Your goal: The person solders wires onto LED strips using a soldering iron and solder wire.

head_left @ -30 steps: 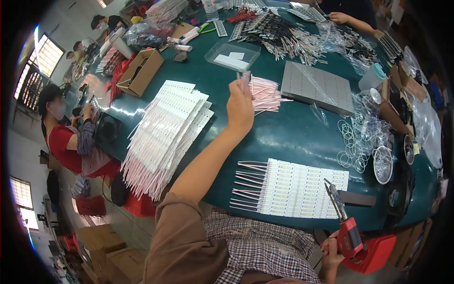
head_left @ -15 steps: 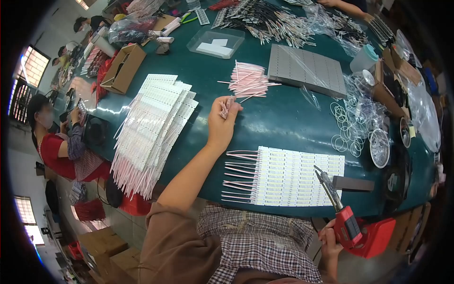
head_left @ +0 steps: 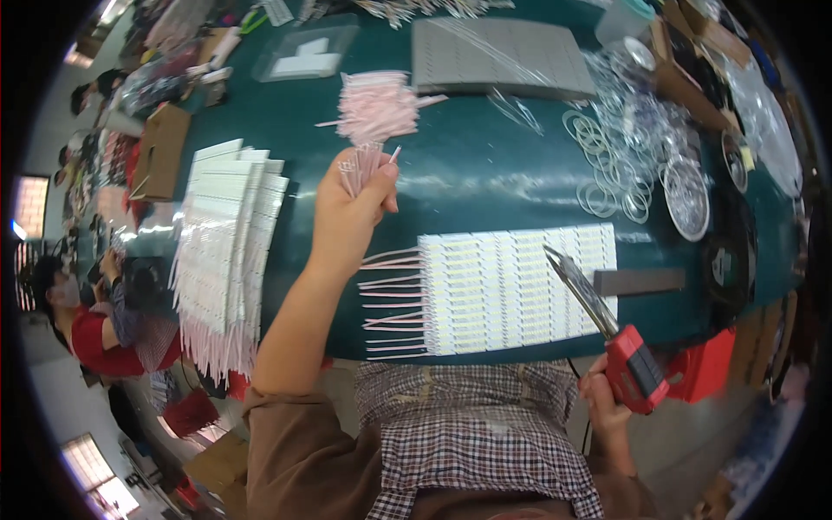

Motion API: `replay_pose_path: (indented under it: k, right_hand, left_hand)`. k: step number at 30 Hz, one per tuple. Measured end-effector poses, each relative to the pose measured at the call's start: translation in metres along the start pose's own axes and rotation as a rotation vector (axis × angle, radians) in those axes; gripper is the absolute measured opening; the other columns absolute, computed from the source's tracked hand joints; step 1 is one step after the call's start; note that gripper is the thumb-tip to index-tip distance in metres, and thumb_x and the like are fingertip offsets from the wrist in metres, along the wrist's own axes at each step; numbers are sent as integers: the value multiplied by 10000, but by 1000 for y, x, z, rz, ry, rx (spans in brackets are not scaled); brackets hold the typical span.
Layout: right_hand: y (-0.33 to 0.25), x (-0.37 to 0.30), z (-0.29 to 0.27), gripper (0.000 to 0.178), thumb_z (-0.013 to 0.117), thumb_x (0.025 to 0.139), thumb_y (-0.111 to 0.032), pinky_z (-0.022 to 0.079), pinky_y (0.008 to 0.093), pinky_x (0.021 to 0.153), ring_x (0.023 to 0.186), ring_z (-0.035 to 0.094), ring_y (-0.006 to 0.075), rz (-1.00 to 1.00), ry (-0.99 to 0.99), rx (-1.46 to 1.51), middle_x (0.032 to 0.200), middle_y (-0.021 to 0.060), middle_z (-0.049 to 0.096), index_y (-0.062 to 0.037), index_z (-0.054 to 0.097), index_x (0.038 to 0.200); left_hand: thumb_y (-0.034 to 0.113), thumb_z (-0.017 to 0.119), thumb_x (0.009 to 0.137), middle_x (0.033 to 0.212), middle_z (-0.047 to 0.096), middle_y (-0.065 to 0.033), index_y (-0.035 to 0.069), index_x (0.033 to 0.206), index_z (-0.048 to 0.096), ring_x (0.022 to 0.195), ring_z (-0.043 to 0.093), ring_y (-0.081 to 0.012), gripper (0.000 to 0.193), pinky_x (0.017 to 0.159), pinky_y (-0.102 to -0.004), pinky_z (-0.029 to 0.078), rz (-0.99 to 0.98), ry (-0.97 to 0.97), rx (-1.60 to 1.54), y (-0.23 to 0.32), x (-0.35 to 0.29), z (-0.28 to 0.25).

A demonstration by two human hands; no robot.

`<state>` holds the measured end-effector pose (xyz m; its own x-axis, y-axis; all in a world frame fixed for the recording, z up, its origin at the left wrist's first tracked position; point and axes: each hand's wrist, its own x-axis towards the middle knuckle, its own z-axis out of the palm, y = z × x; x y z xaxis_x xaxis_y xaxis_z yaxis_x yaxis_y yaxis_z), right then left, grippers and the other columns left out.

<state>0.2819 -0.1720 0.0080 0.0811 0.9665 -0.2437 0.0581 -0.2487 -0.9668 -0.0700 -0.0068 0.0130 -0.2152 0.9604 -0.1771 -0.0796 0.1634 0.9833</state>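
Across the green table (head_left: 511, 186), a panel of white strips (head_left: 503, 290) lies near, right of centre, partly overlapped by a red-handled tool (head_left: 639, 371) in the right hand's (head_left: 607, 406) curled fingers, while farther left the left hand (head_left: 347, 212) pinches short pale-pink wires (head_left: 366, 165) between closed fingers.

The bare left hand (head_left: 351, 208) grips a small bunch of thin pink and white wires (head_left: 360, 169) just below a loose pile of pale pink wires (head_left: 377, 106) on the dark green tabletop (head_left: 485, 186). The bare right hand (head_left: 607, 406) holds a red and black pistol-shaped tool (head_left: 639, 371), its slim metal tip over a flat white panel of joined strips (head_left: 511, 290); whether they touch is unclear. Pink leads (head_left: 392, 305) extend from the panel's left edge. A stack of white strip panels (head_left: 227, 234) lies left of the left forearm, and a grey slotted slab (head_left: 498, 56) lies beyond.
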Motion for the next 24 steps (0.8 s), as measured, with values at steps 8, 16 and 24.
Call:
replay_pose_path:
  k: [8, 16, 24]
  right_hand:
    - [1, 8, -8, 375, 590, 926, -32, 423, 249, 521, 591, 492, 92, -79, -169, -172, 814, 65, 559, 49, 501, 1281]
    - [-9, 10, -3, 210, 755, 844, -54, 557, 315, 690, 777, 706, 206, 126, -196, -266, 885, 99, 710, -1, 697, 1038]
    - [-20, 20, 12, 216, 749, 848, -53, 544, 305, 675, 764, 693, 202, 168, -155, -212, 895, 95, 696, 3, 692, 1048]
  left_hand:
    - [177, 652, 975, 750, 676, -39, 13, 1032, 653, 640, 595, -88, 174, 601, -257, 472, -119, -295, 535, 7, -22, 41]
    - [151, 691, 872, 802, 674, -174, 28, 954, 673, 732, 652, -374, 148, 670, -426, 504, 58, -360, 803, -12, -27, 55]
    - [164, 729, 853, 854, 659, -151, 20, 932, 670, 762, 647, -351, 174, 661, -424, 495, 206, -281, 749, -26, -25, 62]
